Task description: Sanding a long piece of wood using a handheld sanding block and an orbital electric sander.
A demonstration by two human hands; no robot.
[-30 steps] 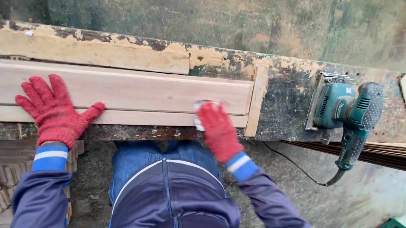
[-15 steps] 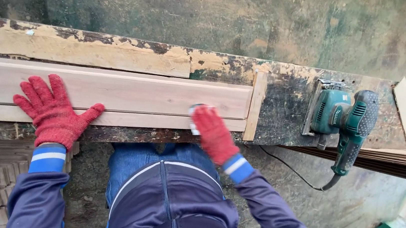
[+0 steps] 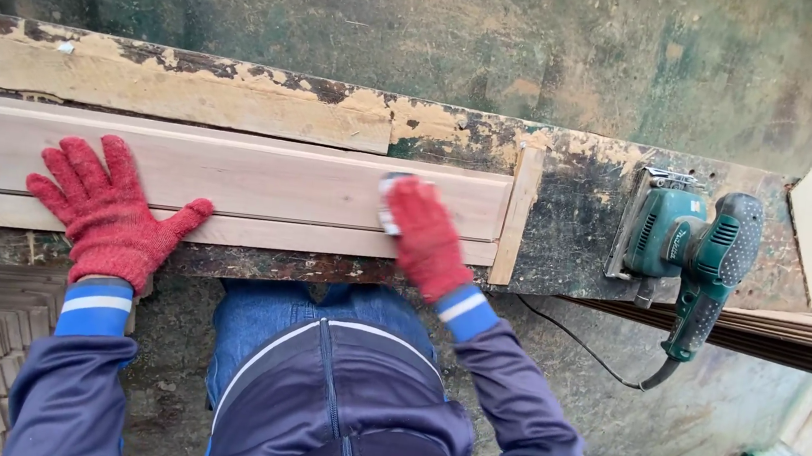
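My right hand [image 3: 425, 235] has moved from the near edge up onto the face of the long pale board [image 3: 230, 179], so the rubbing now covers its far part. The board lies on the scarred, paint-chipped worktop [image 3: 568, 215]. My right grip is clenched on a small sanding pad [image 3: 389, 201]; my left hand [image 3: 106, 212] presses flat, fingers spread, released.

The left hand [image 3: 111, 210] in a red glove lies flat on a long wood board [image 3: 260, 178]. The right hand [image 3: 425, 235] presses a small sanding pad [image 3: 387, 206] on it. A green sander [image 3: 690, 250] sits nearby on the bench [image 3: 567, 225].
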